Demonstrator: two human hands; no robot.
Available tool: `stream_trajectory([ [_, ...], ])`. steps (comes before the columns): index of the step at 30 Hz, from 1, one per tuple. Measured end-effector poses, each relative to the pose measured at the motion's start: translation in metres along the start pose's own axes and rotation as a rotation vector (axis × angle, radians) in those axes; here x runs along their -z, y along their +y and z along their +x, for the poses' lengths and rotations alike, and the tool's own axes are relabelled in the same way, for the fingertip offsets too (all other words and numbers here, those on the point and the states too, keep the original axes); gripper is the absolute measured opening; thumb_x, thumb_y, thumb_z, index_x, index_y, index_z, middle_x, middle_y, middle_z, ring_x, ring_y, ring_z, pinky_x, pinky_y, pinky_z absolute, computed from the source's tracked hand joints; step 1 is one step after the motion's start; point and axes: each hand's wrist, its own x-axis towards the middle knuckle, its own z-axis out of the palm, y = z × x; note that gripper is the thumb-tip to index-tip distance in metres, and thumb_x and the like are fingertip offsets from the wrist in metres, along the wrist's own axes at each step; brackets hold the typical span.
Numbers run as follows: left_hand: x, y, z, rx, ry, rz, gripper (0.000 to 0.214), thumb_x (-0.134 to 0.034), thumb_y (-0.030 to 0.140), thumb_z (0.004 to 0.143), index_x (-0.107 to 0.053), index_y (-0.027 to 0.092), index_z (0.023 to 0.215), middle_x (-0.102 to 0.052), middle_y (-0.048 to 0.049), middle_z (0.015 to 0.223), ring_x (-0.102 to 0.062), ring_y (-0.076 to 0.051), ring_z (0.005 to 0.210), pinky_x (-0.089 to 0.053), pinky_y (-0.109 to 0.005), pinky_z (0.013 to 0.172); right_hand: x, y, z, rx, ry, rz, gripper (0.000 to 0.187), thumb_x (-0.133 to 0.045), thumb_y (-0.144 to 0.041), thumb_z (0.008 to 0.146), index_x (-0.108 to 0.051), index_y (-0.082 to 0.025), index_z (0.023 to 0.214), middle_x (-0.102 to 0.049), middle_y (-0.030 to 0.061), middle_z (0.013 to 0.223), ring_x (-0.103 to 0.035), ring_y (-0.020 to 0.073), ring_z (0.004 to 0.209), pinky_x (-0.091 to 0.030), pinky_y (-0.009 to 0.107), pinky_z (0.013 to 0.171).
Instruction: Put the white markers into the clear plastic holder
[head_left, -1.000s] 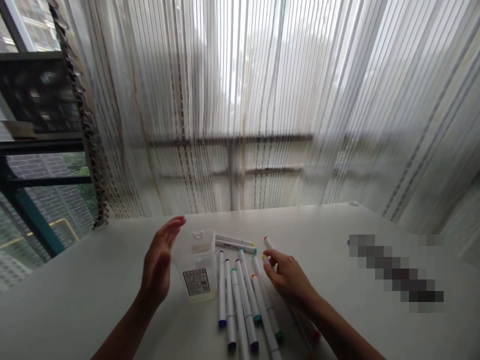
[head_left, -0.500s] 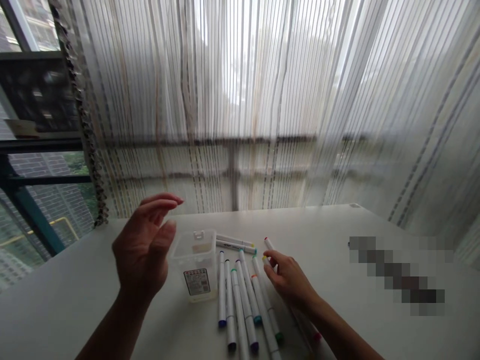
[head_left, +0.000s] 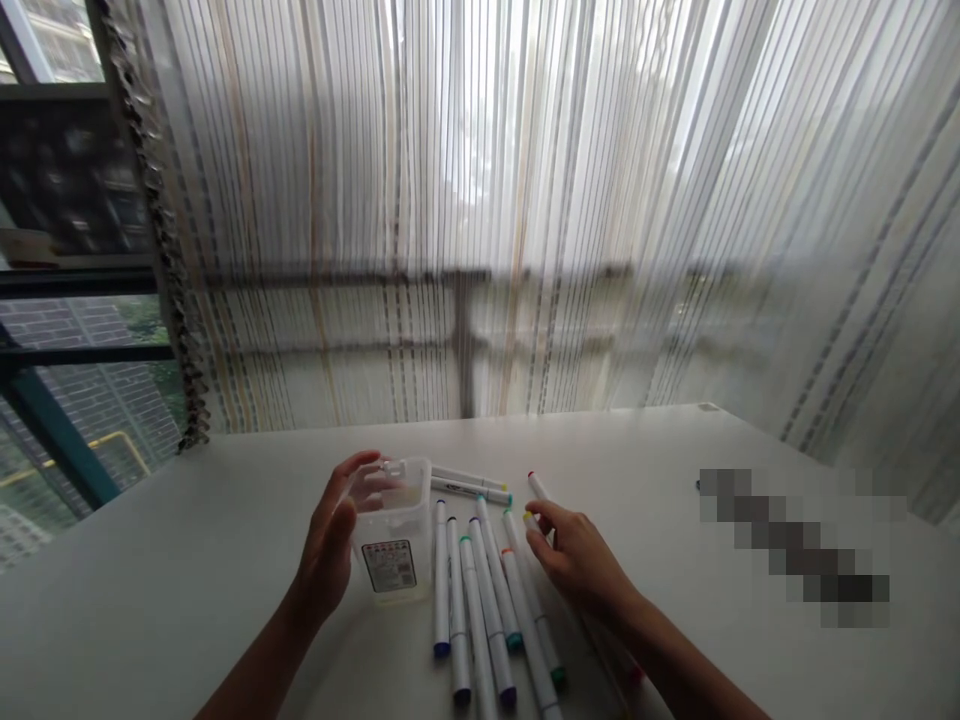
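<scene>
My left hand (head_left: 330, 545) is at the left side of a clear plastic box (head_left: 412, 570), fingers curved round behind it and thumb near its front left edge. Some fingers show through the box wall. The box stands upright, with a printed label (head_left: 389, 566) on its front. My right hand (head_left: 581, 560) pinches a white marker with a yellow end (head_left: 528, 516) between thumb and fingers; most of that marker is hidden by the hand. Several white markers (head_left: 480, 620) with coloured ends lie side by side between the box and my right hand.
Two markers (head_left: 472, 488) lie crosswise behind the row. A red-ended marker (head_left: 537, 484) lies just beyond my right hand. On the right of the white table (head_left: 645, 450) is a pixelated patch (head_left: 795, 550). A striped sheer curtain (head_left: 480, 200) hangs behind the table.
My left hand has come down and right, from above and beside the plastic box to its left side. My right hand keeps its pinch on the yellow-ended marker, nearly unmoved.
</scene>
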Motion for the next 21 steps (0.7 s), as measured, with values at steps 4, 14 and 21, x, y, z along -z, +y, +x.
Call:
stream_trajectory([
  [4,0.002,-0.006,-0.001,0.047,-0.015,-0.097,0.073,-0.061,0.064,0.061,-0.042,0.024,0.119,-0.059,-0.0077,0.102,-0.058,-0.029,0.094,-0.050,-0.036,0.074,-0.001,-0.001,0.001,-0.001,-0.007,0.001,0.029,-0.044,-0.022,0.078,-0.059,-0.015,0.101,-0.063,0.0044,0.078,-0.054,0.0153,0.063,-0.037,0.024,0.062],
  [14,0.003,-0.012,0.000,0.062,-0.026,-0.149,0.080,-0.063,0.065,0.058,-0.038,0.025,0.123,-0.059,-0.0081,0.106,-0.056,-0.029,0.097,-0.048,-0.036,0.078,-0.004,0.000,0.002,0.015,-0.007,-0.002,0.027,-0.044,-0.022,0.077,-0.060,-0.014,0.097,-0.062,0.0036,0.072,-0.053,0.0152,0.061,-0.036,0.025,0.060],
  [21,0.003,-0.013,0.001,0.056,-0.027,-0.124,0.085,-0.063,0.067,0.055,-0.038,0.023,0.123,-0.062,-0.0099,0.102,-0.056,-0.030,0.097,-0.048,-0.037,0.076,-0.002,-0.001,0.002,-0.002,-0.030,-0.006,0.028,-0.043,-0.021,0.078,-0.059,-0.014,0.100,-0.062,0.0038,0.073,-0.054,0.0155,0.062,-0.036,0.025,0.061],
])
